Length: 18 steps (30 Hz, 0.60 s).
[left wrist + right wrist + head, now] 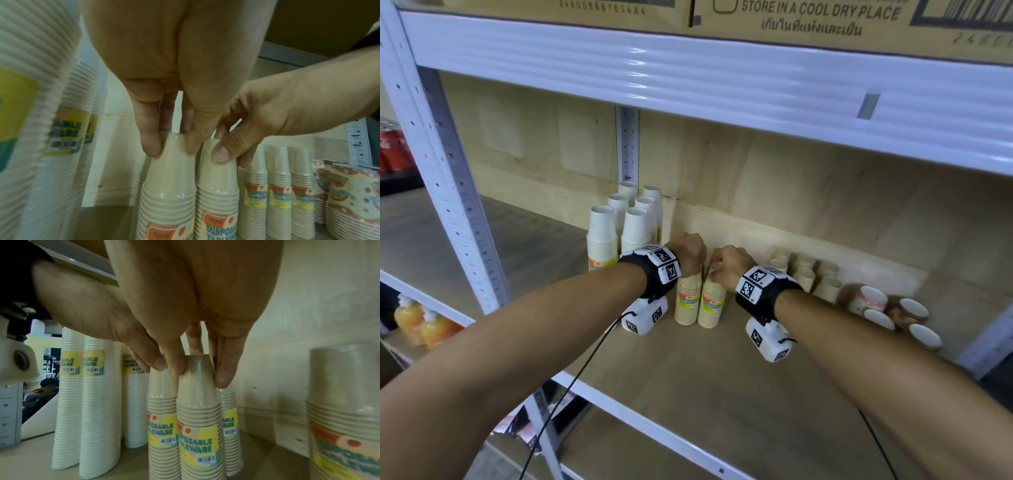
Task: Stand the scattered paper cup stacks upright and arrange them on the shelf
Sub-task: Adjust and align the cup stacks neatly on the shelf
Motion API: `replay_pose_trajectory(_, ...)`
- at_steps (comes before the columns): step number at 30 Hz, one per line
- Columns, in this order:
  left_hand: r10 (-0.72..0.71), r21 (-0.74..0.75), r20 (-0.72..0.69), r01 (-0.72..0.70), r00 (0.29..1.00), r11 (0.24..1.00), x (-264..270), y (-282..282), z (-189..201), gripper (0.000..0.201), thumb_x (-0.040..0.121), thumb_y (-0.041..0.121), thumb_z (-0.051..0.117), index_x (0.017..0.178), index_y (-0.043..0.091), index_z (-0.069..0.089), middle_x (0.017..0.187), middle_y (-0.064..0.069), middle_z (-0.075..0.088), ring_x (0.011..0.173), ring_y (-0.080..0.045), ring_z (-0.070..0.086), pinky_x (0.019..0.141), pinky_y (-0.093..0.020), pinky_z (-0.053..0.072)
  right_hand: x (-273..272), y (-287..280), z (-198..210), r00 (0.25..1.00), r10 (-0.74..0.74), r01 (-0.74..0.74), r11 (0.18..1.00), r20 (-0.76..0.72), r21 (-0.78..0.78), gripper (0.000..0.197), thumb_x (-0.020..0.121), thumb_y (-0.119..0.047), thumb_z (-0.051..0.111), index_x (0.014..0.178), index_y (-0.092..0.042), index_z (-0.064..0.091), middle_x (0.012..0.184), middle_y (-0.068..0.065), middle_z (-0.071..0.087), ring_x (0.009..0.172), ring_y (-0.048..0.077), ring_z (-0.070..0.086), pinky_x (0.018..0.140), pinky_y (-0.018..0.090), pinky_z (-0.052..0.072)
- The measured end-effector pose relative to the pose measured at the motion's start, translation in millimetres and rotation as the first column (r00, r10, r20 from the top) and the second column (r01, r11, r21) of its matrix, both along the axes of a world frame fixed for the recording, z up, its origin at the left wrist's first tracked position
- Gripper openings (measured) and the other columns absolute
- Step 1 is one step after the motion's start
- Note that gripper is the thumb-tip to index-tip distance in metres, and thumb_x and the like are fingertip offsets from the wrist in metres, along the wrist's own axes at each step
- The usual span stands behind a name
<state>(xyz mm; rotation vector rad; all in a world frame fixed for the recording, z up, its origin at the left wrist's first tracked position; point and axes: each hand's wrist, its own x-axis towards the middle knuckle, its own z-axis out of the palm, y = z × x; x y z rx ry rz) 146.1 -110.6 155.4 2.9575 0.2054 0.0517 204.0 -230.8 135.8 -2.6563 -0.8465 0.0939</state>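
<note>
Head view: each hand's grip clasps one of two tan stacks (700,301); six white stacks (626,219), perhaps

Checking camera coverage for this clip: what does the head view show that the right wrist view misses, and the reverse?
Only the head view shows the brown cardboard boxes on the upper shelf and the patterned paper cup stacks far right. Only the right wrist view shows the barcode labels and the right hand's fingertips pinching a stack top. Both show the left hand, right hand, two beige paper cup stacks and tall white paper cup stacks.
</note>
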Motion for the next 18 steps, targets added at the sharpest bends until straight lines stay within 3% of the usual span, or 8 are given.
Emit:
replay_pose_trajectory(4, -0.018, -0.048, -0.023, 0.017, 1.0, 0.999, 6, -14, 6, 0.027, 0.086, 0.008, 0.066, 0.112, 0.004, 0.069, 0.111, -0.011, 0.068, 0.103, -0.027, 0.064, 0.082, -0.034, 0.056, -2, -20, 8, 1.0, 0.001, -0.001, 1.0, -0.012, 0.011, 0.033, 0.079, -0.019, 0.071, 0.111, -0.017, 0.068, 0.106, 0.007, 0.07, 0.096, 0.027, 0.066, 0.081, 0.033, 0.056)
replay_pose_trajectory(7, -0.065, -0.085, -0.01, 0.063, 0.998, 0.994, 11, -29, 11, 0.03, 0.084, 0.006, 0.066, 0.113, 0.01, 0.071, 0.113, -0.008, 0.068, 0.099, -0.025, 0.064, 0.075, -0.029, 0.052, -1, -38, 13, 0.997, -0.072, 0.072, 0.997, -0.005, 0.013, 0.03, 0.078, -0.021, 0.073, 0.107, -0.013, 0.07, 0.106, 0.009, 0.07, 0.096, 0.027, 0.066, 0.078, 0.029, 0.054)
replay_pose_trajectory(12, -0.141, -0.099, 0.013, 0.141, 0.99, 0.985, 22, -59, 16, 0.034, 0.086, 0.007, 0.066, 0.119, 0.012, 0.069, 0.119, -0.006, 0.067, 0.104, -0.023, 0.063, 0.076, -0.024, 0.047, 1, -71, 21, 0.99, -0.14, 0.14, 0.99, -0.003, 0.011, 0.034, 0.079, -0.02, 0.074, 0.111, -0.01, 0.069, 0.11, 0.008, 0.068, 0.1, 0.025, 0.065, 0.074, 0.024, 0.046)
replay_pose_trajectory(18, -0.203, -0.108, 0.024, 0.205, 0.979, 0.973, 36, -90, 17, 0.037, 0.085, 0.009, 0.068, 0.121, 0.012, 0.068, 0.121, -0.006, 0.066, 0.106, -0.023, 0.063, 0.077, -0.022, 0.047, 7, -104, 25, 0.976, -0.218, 0.218, 0.976, -0.007, -0.02, 0.028, 0.081, -0.019, 0.074, 0.106, -0.008, 0.07, 0.106, 0.008, 0.069, 0.099, 0.024, 0.066, 0.079, 0.028, 0.053)
